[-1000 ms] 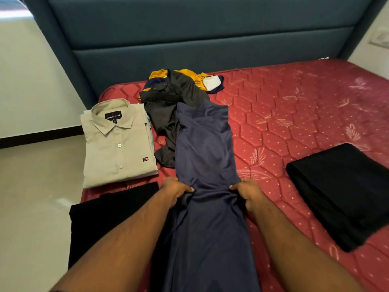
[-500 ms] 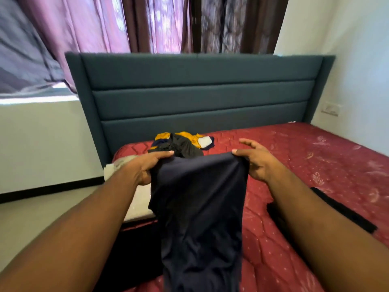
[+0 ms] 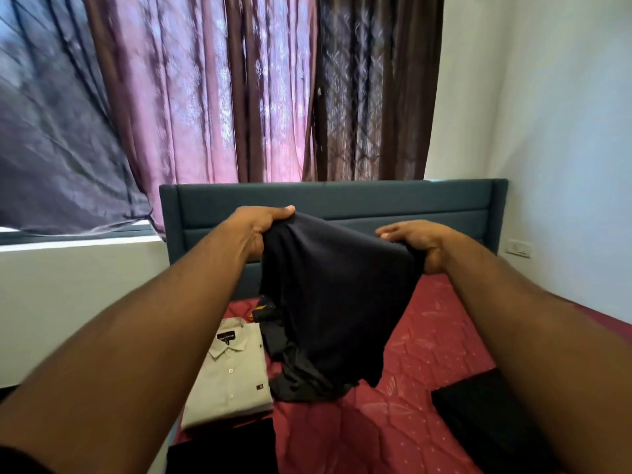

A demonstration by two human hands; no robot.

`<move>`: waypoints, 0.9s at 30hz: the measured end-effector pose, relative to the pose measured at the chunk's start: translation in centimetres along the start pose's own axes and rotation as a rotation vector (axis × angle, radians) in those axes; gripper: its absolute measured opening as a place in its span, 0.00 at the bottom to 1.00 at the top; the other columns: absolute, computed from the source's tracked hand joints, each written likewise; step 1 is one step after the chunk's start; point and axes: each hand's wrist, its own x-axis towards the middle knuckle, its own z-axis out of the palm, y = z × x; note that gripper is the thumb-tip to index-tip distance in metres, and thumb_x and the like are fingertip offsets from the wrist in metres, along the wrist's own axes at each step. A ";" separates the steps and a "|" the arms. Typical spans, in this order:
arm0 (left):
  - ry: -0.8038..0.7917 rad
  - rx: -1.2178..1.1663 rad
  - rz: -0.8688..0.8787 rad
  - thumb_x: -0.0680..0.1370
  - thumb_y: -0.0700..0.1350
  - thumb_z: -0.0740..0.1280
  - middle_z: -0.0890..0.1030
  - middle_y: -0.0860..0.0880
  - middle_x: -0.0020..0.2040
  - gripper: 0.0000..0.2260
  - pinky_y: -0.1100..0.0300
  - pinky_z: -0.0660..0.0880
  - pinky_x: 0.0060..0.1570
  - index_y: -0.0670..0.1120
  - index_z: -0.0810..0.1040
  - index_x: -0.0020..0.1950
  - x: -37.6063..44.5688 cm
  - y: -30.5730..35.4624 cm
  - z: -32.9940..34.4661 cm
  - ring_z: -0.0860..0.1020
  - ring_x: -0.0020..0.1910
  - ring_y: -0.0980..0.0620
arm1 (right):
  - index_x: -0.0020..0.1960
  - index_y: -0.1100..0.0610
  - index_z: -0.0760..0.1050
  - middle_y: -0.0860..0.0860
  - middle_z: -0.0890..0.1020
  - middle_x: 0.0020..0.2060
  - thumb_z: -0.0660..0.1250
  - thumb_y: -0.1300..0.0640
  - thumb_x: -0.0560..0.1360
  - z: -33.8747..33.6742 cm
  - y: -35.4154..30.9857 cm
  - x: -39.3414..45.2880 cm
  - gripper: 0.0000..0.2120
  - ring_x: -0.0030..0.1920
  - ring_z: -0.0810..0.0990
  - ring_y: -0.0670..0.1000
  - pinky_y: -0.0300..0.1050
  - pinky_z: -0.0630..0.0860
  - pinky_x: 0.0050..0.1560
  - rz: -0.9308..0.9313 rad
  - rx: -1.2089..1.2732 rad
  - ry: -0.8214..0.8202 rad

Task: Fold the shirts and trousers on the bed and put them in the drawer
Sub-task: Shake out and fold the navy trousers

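I hold navy trousers [image 3: 335, 295] up in the air over the red bed [image 3: 427, 354]. My left hand [image 3: 260, 227] grips their upper left edge and my right hand [image 3: 413, 241] grips the upper right edge; the cloth hangs down between them. Below it lies a dark unfolded garment [image 3: 301, 381] in a heap. A folded beige shirt [image 3: 232, 367] lies at the bed's left edge. One folded black garment [image 3: 478, 412] sits at the right and another [image 3: 222, 449] at the near left.
The teal headboard [image 3: 393, 200] stands behind the bed, with purple curtains [image 3: 205, 97] above it. A white wall with a socket [image 3: 519, 248] runs along the right. The floor drops off left of the bed.
I lifted the navy trousers off the bed and raised them high, my arms stretching forward. The view tilted upward, showing the curtains.
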 end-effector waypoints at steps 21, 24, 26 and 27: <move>0.088 0.050 0.072 0.74 0.36 0.73 0.78 0.46 0.36 0.09 0.58 0.79 0.29 0.45 0.73 0.41 -2.7 -3.3 0.0 0.77 0.28 0.52 | 0.37 0.59 0.75 0.60 0.81 0.41 0.67 0.69 0.73 -0.4 0.9 -0.7 0.09 0.41 0.78 0.55 0.48 0.76 0.42 -0.210 -0.485 0.379; 0.187 0.178 0.187 0.68 0.34 0.77 0.77 0.47 0.39 0.15 0.60 0.74 0.31 0.46 0.74 0.44 -2.5 -4.9 0.4 0.75 0.34 0.53 | 0.44 0.65 0.75 0.59 0.81 0.40 0.62 0.63 0.78 -0.6 -0.1 -2.3 0.07 0.39 0.80 0.57 0.45 0.78 0.37 0.016 -0.967 0.275; 0.202 0.181 0.208 0.67 0.33 0.78 0.78 0.47 0.39 0.15 0.61 0.73 0.31 0.47 0.75 0.42 -2.2 -5.4 0.7 0.76 0.37 0.52 | 0.42 0.67 0.75 0.60 0.81 0.32 0.56 0.63 0.80 -1.0 -0.6 -3.2 0.13 0.33 0.80 0.57 0.45 0.78 0.33 0.222 -1.086 0.062; 0.202 0.195 0.210 0.67 0.33 0.78 0.78 0.47 0.39 0.14 0.60 0.74 0.33 0.47 0.75 0.41 -1.9 -5.6 0.9 0.77 0.38 0.51 | 0.43 0.67 0.76 0.61 0.82 0.33 0.56 0.61 0.81 -1.5 -0.7 -3.4 0.14 0.35 0.81 0.58 0.48 0.79 0.39 0.284 -1.038 -0.014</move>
